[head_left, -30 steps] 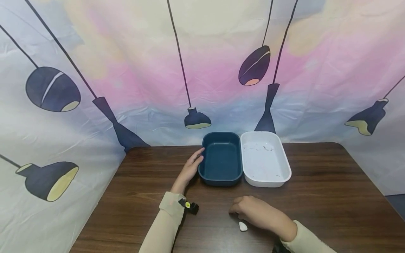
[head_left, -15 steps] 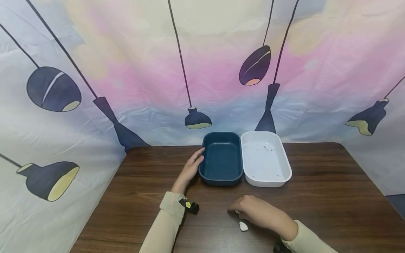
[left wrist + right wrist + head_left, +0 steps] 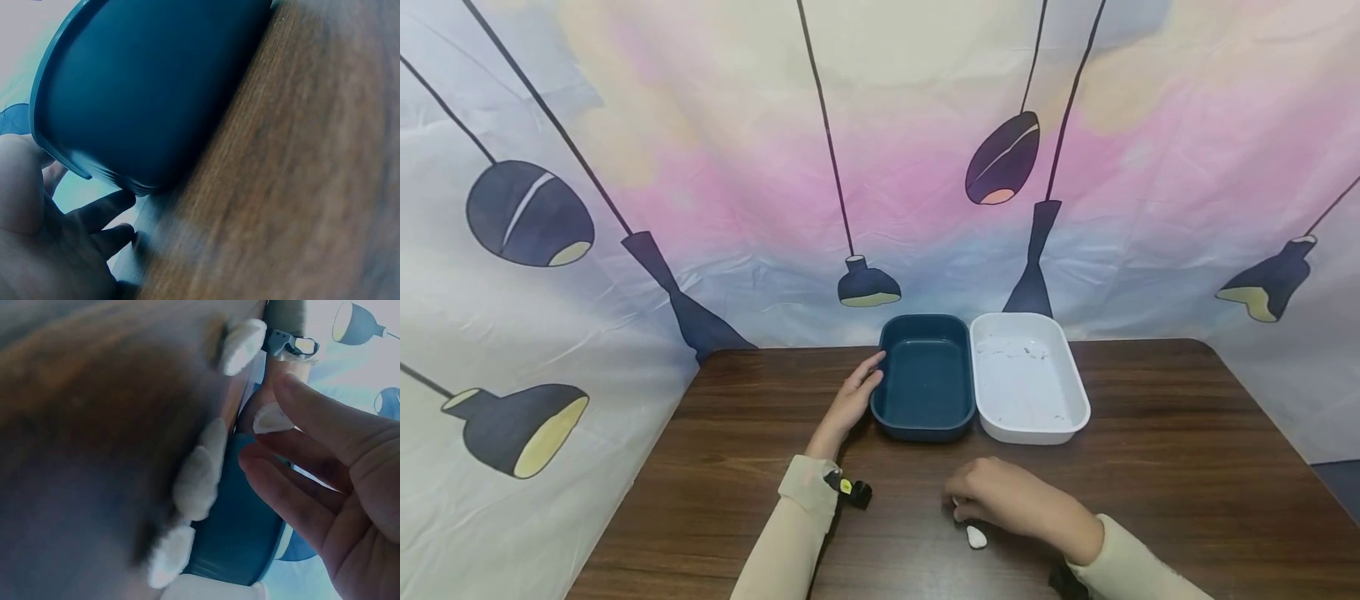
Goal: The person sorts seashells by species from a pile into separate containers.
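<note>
My left hand [image 3: 847,404] rests against the left side of a dark teal rectangular dish [image 3: 922,383]; in the left wrist view its fingers [image 3: 103,212] lie fairly straight at the dish's outer wall. Low over the table, my right hand [image 3: 1007,500] pinches a small white seashell [image 3: 274,419] between thumb and fingertips. Another white shell [image 3: 976,537] lies on the wood just below that hand in the head view. The right wrist view shows several more pale shells on the table, among them one near the dish [image 3: 195,484] and one farther up [image 3: 244,347].
A white rectangular dish [image 3: 1030,383] with small dark specks inside stands right beside the teal one. Both sit at the back of the brown wooden table [image 3: 1157,450], before a cloth backdrop [image 3: 737,208] printed with hanging lamps. Dark wrist cameras sit at both cuffs.
My right hand has shifted slightly, its thumb and fingertips now closed around a shell that was hidden under the hand one second ago. The left hand and both dishes hold their places.
</note>
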Available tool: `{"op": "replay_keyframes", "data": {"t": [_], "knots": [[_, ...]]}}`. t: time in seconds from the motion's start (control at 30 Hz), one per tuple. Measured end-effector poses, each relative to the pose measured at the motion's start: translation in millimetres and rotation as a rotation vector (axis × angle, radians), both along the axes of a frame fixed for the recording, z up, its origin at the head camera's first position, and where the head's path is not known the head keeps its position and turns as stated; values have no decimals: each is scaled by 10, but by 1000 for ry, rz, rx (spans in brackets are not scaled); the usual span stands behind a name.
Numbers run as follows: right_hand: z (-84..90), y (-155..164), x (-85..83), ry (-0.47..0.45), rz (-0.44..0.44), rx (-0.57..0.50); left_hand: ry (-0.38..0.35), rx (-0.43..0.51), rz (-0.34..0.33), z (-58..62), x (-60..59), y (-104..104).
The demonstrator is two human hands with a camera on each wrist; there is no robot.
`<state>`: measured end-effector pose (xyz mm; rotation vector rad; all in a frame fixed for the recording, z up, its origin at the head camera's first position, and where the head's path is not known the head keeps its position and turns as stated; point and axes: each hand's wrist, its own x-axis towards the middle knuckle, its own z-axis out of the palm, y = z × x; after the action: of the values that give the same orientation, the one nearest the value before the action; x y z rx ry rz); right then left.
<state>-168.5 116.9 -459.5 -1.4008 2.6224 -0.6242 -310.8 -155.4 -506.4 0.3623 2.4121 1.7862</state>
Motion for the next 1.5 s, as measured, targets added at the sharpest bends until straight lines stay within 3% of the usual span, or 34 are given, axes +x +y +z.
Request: {"op": "replay_keyframes", "data": {"t": [0.07, 0.3, 0.53, 0.77, 0.93, 1.2, 1.5], "knots": [[43, -5, -2, 44, 0, 18, -9, -1, -8, 21, -9, -2], [185, 33, -37, 106, 18, 84, 6, -29, -55, 366, 174, 39], [305, 55, -77, 138, 37, 117, 19, -5, -25, 358, 178, 67], [338, 55, -134, 184, 63, 170, 25, -28, -37, 393, 206, 63], [357, 48, -175, 171, 86, 171, 27, -53, -53, 363, 190, 33], [425, 25, -276, 255, 100, 140, 30, -23, -30, 13, 0, -4], [509, 6, -408, 256, 95, 162, 53, -19, 7, -7, -1, -5]]}}
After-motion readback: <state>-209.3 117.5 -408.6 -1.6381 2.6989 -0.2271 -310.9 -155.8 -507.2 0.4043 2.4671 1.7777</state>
